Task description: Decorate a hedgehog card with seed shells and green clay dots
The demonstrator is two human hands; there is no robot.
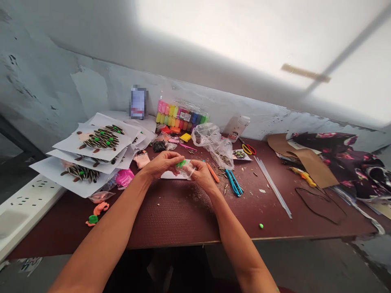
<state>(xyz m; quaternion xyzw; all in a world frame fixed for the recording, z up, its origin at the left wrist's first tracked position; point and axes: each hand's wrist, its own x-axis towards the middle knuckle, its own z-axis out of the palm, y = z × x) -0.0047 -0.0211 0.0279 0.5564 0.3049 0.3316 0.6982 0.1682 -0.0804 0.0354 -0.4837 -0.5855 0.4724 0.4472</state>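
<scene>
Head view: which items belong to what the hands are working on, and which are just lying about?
In hand:
left hand
right hand
small clear bag of green clay
white paper sheet

Lying about:
blue scissors
orange pen
clay colour set
seed pictures
glue bottle

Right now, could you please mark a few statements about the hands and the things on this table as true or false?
1. Both hands, left hand and right hand, hold a small clear bag with green clay inside. True.
2. The blue scissors lie left of the left hand. False: they lie on the table to the right of the right hand.
3. A stack of paper sheets with seed pictures sits at the table's left. True.
4. The box of coloured clay stands at the near table edge. False: it stands by the back wall.
</scene>
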